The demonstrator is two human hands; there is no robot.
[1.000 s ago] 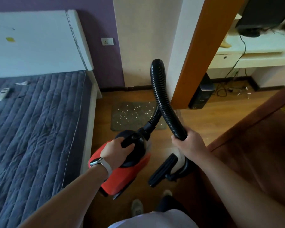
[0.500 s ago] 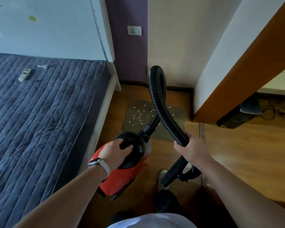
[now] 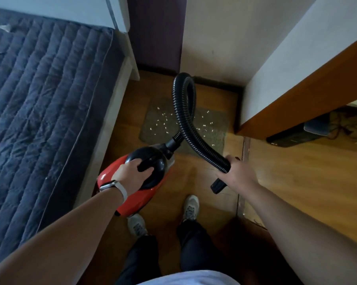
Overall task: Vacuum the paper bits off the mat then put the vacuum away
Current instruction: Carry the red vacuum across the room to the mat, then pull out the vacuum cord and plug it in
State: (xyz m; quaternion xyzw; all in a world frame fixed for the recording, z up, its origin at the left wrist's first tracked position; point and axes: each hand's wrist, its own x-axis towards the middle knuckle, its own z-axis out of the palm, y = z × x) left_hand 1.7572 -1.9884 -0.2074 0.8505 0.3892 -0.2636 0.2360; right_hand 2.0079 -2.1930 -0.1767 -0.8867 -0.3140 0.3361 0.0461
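A small red and black vacuum (image 3: 132,194) hangs above the wooden floor, carried by its black top handle in my left hand (image 3: 132,173). Its ribbed black hose (image 3: 183,112) loops up and forward over the mat, then comes back down to my right hand (image 3: 238,174), which grips the hose end. The black nozzle (image 3: 217,186) pokes out below that hand. The grey mat (image 3: 152,130) lies on the floor just ahead of the vacuum, scattered with several small white paper bits (image 3: 165,123). The hose hides part of the mat.
A bed with a dark blue quilted cover (image 3: 39,99) fills the left side, its pale frame (image 3: 103,140) bordering the narrow floor strip. A white wall corner and an orange-brown door frame (image 3: 296,93) stand at the right. My two shoes (image 3: 191,208) are behind the vacuum.
I have stepped forward toward the mat and my view has tilted down. The vacuum and hose stay held as before; my right hand has swung outward to the right.
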